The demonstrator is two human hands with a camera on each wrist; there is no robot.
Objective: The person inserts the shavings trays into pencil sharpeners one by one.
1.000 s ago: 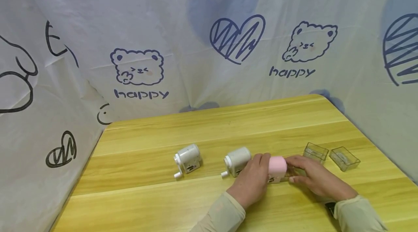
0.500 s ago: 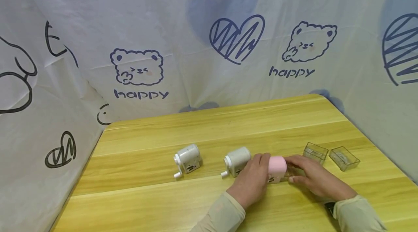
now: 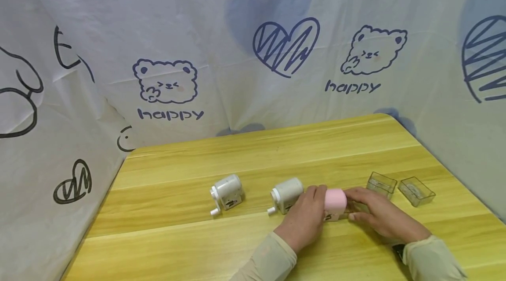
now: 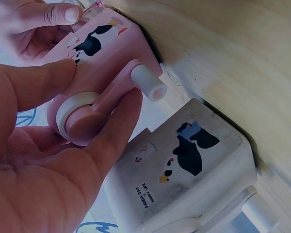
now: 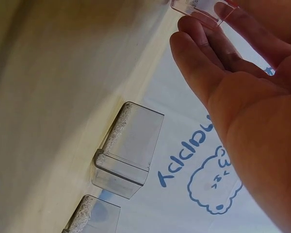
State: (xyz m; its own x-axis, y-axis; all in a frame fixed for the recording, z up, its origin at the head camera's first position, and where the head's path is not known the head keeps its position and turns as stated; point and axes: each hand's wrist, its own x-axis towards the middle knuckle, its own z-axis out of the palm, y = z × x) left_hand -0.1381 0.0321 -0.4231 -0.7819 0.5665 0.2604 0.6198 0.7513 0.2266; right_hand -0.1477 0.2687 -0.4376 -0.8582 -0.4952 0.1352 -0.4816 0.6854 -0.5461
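A pink crank pencil sharpener (image 3: 334,199) with a panda picture stands on the table. My left hand (image 3: 302,219) grips it from the crank side; in the left wrist view the thumb and fingers lie around the pink crank (image 4: 117,87) and its white collar. On the opposite side, my right hand (image 3: 381,215) pinches a clear pinkish shavings drawer (image 5: 196,10), which sticks partly out of the sharpener's end. Close beside the left hand stands a grey-white crank sharpener (image 3: 287,194) with a panda print, its white handle towards the left.
Farther left stands a second white crank sharpener (image 3: 228,189). Two clear smoky drawers with shavings lie right of the hands: one drawer (image 5: 131,141) close behind the right hand, the other drawer (image 3: 417,191) beyond it. A printed cloth (image 3: 245,74) hangs behind the wooden table (image 3: 166,237).
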